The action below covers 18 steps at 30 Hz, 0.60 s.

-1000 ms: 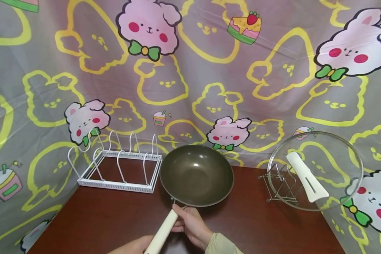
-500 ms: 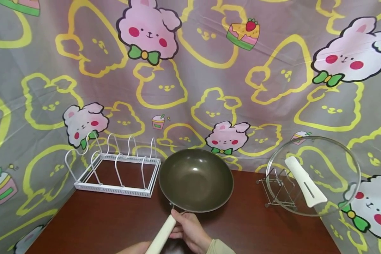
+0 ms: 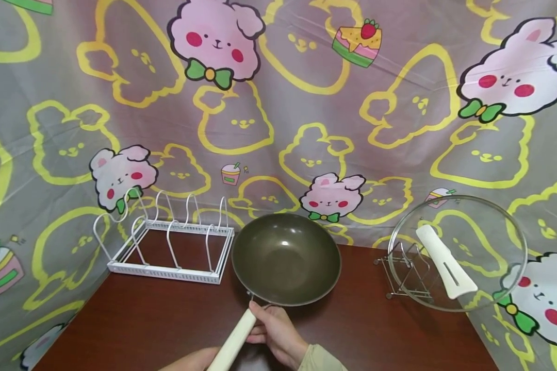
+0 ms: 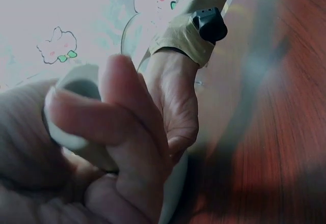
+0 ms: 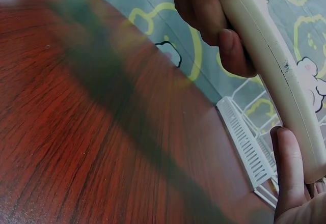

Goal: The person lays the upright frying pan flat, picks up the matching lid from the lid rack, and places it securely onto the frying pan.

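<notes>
A dark brown wok point(image 3: 286, 263) stands on the table in the head view, its bowl facing up. Its cream handle point(image 3: 234, 340) points toward the lower left. My left hand point(image 3: 192, 359) grips the handle's near end; in the left wrist view the left fingers point(image 4: 137, 127) curl round that end. Close to the bowl, my right hand point(image 3: 278, 332) holds the handle with the thumb along its top. The right wrist view shows the handle point(image 5: 280, 71) running between both hands, with the right fingers point(image 5: 290, 163) against its lower part.
Left of the wok sits a white rack point(image 3: 167, 275) with upright loops. On the right, a glass lid point(image 3: 482, 306) with a cream handle leans in a small wire rack point(image 3: 390, 281). A printed cloth point(image 3: 278, 103) hangs behind the dark red table point(image 3: 362, 330).
The head view tilts slightly down, then back up. Both hands keep their hold on the wok's handle, and the wok stays in place.
</notes>
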Each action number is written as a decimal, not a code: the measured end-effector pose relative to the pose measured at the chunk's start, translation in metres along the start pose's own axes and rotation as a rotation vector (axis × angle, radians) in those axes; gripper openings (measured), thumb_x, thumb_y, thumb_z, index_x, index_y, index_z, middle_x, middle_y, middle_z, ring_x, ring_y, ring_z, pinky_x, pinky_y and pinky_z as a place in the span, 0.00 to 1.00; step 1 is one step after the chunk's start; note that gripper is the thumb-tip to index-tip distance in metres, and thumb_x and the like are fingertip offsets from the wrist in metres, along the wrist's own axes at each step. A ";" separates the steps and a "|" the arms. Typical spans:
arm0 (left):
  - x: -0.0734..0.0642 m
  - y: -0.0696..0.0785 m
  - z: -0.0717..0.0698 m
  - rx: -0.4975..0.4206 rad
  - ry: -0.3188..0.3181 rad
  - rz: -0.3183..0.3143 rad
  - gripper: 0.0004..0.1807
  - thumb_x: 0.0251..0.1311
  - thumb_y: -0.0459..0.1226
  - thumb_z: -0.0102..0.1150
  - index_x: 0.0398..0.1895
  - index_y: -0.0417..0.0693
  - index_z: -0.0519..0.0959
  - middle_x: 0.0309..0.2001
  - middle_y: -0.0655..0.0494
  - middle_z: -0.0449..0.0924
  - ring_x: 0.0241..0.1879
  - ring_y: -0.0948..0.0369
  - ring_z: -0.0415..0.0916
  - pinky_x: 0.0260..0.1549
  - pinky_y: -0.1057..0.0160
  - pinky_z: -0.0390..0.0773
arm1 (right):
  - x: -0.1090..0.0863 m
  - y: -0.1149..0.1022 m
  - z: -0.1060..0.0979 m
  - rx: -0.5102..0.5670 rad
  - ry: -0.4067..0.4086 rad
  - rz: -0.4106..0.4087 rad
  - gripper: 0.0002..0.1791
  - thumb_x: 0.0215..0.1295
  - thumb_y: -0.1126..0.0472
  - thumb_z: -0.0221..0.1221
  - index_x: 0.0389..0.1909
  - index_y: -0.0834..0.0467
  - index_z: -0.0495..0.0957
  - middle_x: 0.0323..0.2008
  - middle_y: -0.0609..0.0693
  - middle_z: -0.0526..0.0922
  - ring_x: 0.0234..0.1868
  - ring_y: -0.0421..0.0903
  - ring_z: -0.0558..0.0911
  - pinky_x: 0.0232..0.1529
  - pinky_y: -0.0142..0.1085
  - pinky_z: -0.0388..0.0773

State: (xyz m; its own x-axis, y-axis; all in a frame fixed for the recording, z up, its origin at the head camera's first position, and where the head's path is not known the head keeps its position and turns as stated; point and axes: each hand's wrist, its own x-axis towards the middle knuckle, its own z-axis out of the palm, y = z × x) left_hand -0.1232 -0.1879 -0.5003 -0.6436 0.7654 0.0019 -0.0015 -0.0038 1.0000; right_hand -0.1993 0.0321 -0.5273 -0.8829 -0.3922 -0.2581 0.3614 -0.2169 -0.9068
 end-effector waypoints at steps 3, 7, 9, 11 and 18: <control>-0.003 -0.001 0.001 0.044 0.040 0.012 0.16 0.69 0.29 0.55 0.53 0.23 0.71 0.35 0.70 0.78 0.33 0.75 0.77 0.33 0.74 0.79 | 0.000 0.000 0.001 0.005 0.005 0.000 0.14 0.77 0.50 0.57 0.37 0.57 0.74 0.23 0.45 0.83 0.25 0.38 0.85 0.28 0.30 0.85; -0.005 -0.002 0.003 0.113 0.120 -0.014 0.14 0.68 0.31 0.59 0.50 0.28 0.75 0.34 0.71 0.78 0.33 0.74 0.77 0.32 0.71 0.79 | 0.000 -0.001 0.001 0.013 0.007 0.001 0.14 0.77 0.50 0.57 0.37 0.57 0.74 0.24 0.45 0.83 0.25 0.38 0.85 0.29 0.31 0.85; -0.004 -0.002 0.003 0.154 0.145 -0.016 0.12 0.67 0.32 0.60 0.48 0.31 0.77 0.33 0.72 0.77 0.33 0.75 0.76 0.32 0.71 0.78 | 0.000 0.000 0.001 0.016 0.003 0.002 0.14 0.77 0.50 0.57 0.37 0.57 0.74 0.24 0.46 0.84 0.26 0.38 0.86 0.29 0.31 0.85; -0.004 -0.002 0.003 0.153 0.141 -0.018 0.11 0.67 0.32 0.60 0.48 0.33 0.77 0.32 0.72 0.77 0.32 0.75 0.76 0.32 0.71 0.78 | 0.000 0.000 0.002 0.019 -0.003 0.004 0.14 0.77 0.50 0.57 0.37 0.57 0.74 0.24 0.46 0.84 0.26 0.38 0.86 0.29 0.31 0.85; -0.004 0.001 0.002 0.112 0.119 -0.019 0.13 0.67 0.31 0.60 0.49 0.30 0.76 0.32 0.70 0.77 0.31 0.74 0.76 0.30 0.71 0.79 | -0.001 -0.003 0.003 0.026 -0.003 -0.003 0.13 0.78 0.51 0.57 0.37 0.57 0.73 0.25 0.46 0.83 0.25 0.37 0.85 0.29 0.31 0.85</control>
State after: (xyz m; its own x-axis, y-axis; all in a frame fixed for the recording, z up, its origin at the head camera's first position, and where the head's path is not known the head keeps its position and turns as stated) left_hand -0.1187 -0.1898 -0.4989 -0.7307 0.6827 -0.0111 0.0664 0.0873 0.9940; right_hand -0.1983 0.0306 -0.5233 -0.8832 -0.3943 -0.2540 0.3663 -0.2415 -0.8986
